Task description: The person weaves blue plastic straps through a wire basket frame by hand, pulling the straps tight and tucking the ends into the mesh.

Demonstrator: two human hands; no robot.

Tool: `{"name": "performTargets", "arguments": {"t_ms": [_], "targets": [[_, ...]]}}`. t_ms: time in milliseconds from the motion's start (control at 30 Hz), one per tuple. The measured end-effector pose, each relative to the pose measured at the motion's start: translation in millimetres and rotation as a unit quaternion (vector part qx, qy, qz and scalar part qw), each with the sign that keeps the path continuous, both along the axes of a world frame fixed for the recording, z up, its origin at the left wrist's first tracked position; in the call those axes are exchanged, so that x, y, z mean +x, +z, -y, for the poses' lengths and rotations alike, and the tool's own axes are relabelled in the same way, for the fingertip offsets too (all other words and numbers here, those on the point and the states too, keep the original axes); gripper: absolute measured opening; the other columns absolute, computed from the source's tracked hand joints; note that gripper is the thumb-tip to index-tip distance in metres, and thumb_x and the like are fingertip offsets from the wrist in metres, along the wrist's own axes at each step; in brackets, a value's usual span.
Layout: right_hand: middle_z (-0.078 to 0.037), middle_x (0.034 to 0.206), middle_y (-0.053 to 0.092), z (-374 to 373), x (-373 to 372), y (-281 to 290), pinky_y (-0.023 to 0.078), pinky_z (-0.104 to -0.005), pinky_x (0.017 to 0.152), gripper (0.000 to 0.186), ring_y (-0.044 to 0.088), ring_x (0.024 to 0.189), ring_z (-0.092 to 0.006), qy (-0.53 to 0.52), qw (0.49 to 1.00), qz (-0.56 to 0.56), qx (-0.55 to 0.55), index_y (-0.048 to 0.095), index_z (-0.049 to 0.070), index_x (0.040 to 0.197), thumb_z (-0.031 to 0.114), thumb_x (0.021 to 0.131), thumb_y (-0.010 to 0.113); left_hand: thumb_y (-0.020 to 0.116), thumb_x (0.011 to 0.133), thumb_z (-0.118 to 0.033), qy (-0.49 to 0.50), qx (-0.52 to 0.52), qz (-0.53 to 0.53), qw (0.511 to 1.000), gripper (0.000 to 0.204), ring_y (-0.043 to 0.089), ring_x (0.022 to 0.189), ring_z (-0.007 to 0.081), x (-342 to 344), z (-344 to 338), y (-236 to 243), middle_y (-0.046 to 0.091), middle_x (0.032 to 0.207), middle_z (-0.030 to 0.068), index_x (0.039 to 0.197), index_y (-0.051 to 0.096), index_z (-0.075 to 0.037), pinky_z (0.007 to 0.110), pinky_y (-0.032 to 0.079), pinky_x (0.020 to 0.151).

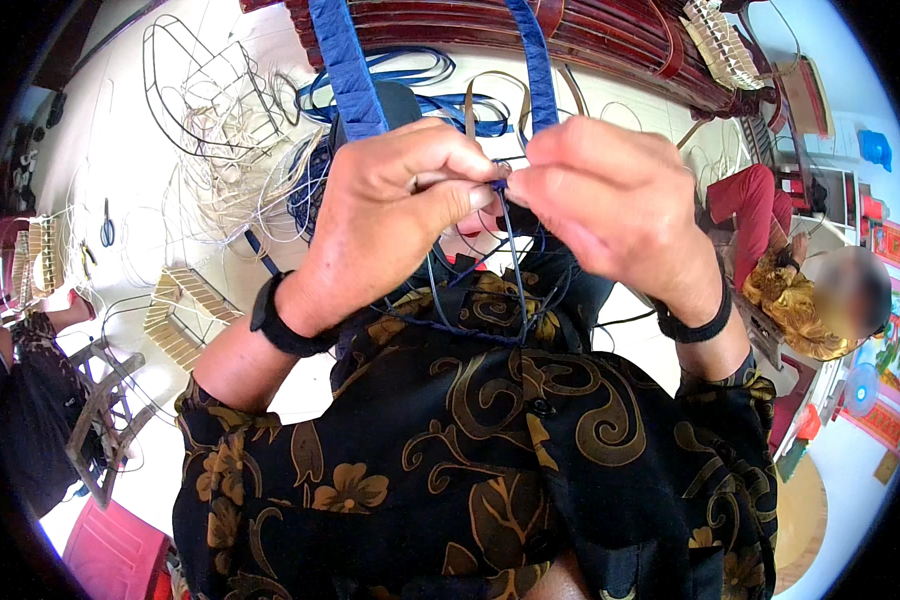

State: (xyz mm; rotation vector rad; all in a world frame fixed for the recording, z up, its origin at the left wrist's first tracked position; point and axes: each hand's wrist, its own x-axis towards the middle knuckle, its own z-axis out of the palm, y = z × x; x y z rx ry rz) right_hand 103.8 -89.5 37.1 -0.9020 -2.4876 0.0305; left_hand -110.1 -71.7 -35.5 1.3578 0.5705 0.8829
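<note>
My left hand (395, 205) and my right hand (615, 195) meet in front of my chest. Thumb and fingers of each pinch a thin dark blue cord (500, 187) at one small spot, partly covered by the fingertips. Loose strands (515, 260) of the cord hang from there in loops over my lap and shirt. Two wide blue straps (348, 75) run away from me just beyond the hands. Behind my left hand, part of a dark blue woven piece (310, 185) shows; the hand hides the rest.
Beige cord (225, 165) lies tangled on the floor at the left, near scissors (107, 225) and a slatted frame (182, 315). Blue strips (410, 68) lie coiled ahead, before dark red slats (590, 35). A person in red trousers (755, 215) sits right; another in black (40, 410), left.
</note>
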Motion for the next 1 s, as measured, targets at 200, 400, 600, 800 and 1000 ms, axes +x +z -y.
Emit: {"name": "performTargets", "arguments": {"t_ms": [200,400,600,800,1000], "targets": [[-0.004,0.085,0.059,22,6,-15,0.049,-0.0273,0.048,0.021,0.057,0.061,-0.0144,0.022,0.996,0.013,0.090,0.067,0.004,0.085,0.008,0.067,0.074,0.068,0.089,0.010,0.027,0.109,-0.004,0.994,0.015,0.065,0.098,0.0149,-1,4,-9,0.069,0.108,0.0114,0.101,0.070,0.002,0.027,0.052,0.087],[-0.008,0.089,0.063,37,10,-28,0.050,-0.0270,0.049,0.019,0.061,0.064,-0.0152,0.015,0.996,-0.027,0.083,0.069,0.000,0.089,0.005,0.071,0.073,0.067,0.088,0.012,-0.007,0.031,0.049,0.998,0.016,0.066,0.098,0.0162,-1,2,-6,0.069,0.110,0.0136,0.101,0.068,0.002,0.028,0.054,0.088],[-0.009,0.093,0.065,39,15,-47,0.053,-0.0265,0.051,0.018,0.064,0.068,-0.0152,0.006,0.995,-0.051,0.086,0.069,-0.001,0.091,0.005,0.075,0.071,0.066,0.089,0.008,-0.066,-0.119,0.010,0.991,0.014,0.069,0.092,0.0186,-3,-10,9,0.069,0.107,0.0134,0.102,0.067,0.003,0.032,0.056,0.087],[-0.009,0.093,0.065,47,12,-55,0.055,-0.0254,0.055,0.020,0.066,0.073,-0.0148,-0.025,0.993,-0.045,0.107,0.069,-0.003,0.095,0.006,0.077,0.070,0.068,0.096,-0.008,-0.142,-0.126,-0.119,0.975,0.012,0.070,0.082,0.0123,0,-26,35,0.072,0.087,0.0071,0.098,0.070,0.003,0.025,0.055,0.079],[-0.005,0.082,0.058,50,15,-58,0.053,-0.0303,0.054,0.023,0.065,0.067,-0.0179,-0.079,0.994,-0.072,0.021,0.068,0.000,0.103,0.015,0.086,0.070,0.066,0.092,-0.007,-0.133,-0.042,-0.244,0.960,0.013,0.066,0.071,0.0082,11,-28,52,0.071,0.075,0.0046,0.086,0.072,0.003,0.022,0.048,0.066]]}}
